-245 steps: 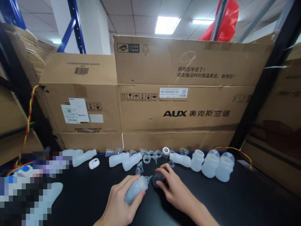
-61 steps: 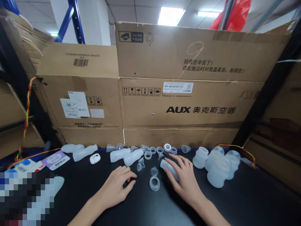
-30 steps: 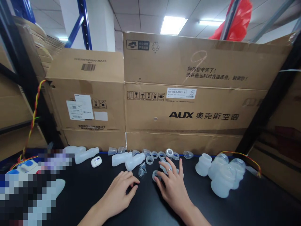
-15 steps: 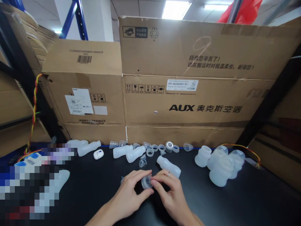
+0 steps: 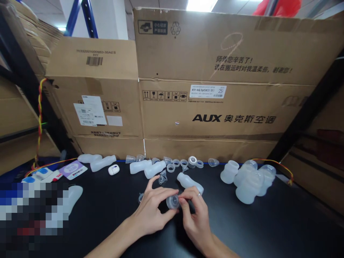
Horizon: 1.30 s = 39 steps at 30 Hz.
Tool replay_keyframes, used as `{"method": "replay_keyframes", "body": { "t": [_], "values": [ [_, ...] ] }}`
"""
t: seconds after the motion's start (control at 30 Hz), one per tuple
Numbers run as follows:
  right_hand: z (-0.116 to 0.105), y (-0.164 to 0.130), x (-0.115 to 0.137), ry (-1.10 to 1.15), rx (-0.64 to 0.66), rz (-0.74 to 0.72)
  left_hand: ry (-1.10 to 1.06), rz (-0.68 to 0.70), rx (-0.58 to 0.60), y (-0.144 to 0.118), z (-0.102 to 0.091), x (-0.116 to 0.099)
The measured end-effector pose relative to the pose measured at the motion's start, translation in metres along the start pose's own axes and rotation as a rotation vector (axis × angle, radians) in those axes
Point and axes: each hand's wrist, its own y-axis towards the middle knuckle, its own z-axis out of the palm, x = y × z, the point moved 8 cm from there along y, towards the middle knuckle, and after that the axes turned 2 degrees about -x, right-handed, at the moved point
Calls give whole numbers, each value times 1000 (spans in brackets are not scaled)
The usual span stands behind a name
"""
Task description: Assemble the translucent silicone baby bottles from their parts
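Clear Ring [image 5: 169,204] at Centre Stage

Here's the left hand [image 5: 152,209], thumb and forefinger closed around the rounded, see-through ring, and the right hand [image 5: 198,216] meets it, thumb and fingertip pinching at the ring, though it's too small to say exactly which part. Below, smooth black tabletop [image 5: 113,204]. Just beyond, a frosted bottle [image 5: 190,183] with a narrowed neck lies on its side. Out right, squat milky bottles [image 5: 248,188] cluster, some under clear domes [image 5: 268,169]. And behind, creased brown cardboard [image 5: 166,68] announces "AUX 奥克斯空调" in bold black; its white label [image 5: 208,91] reads "KFR-46G/BpR3AES1(B1)" and "25".
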Motion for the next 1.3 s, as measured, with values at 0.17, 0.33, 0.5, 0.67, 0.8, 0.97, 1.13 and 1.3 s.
{"method": "replay_keyframes", "body": {
  "t": [0.17, 0.33, 0.5, 0.67, 0.8, 0.97, 1.13, 1.3],
  "values": [
    [10, 9, -7, -183, 157, -72, -26, -167, -50, -12, -2, 24],
    [-15, 30, -38, -606, 132, -20, -315, -378, -134, -18, -18, 43],
    [-19, 25, -59, -578, 406, 90, -628, -478, -185, -18, -27, 40],
    [-5, 19, -13, -309, 470, -112, -701, -441, -166, -22, -21, 37],
    [0, 14, 12, -292, 453, -315, -646, -389, -83, -21, -19, 32],
    [-9, 7, 24, -346, 390, -559, -640, -483, 25, -21, -6, 38],
    [-15, 3, 42, -309, 343, -710, -803, -628, 83, -24, 13, 44],
    [-14, 12, 20, -178, 361, -317, -726, -523, 5, -24, -2, 37]
  ]
}}
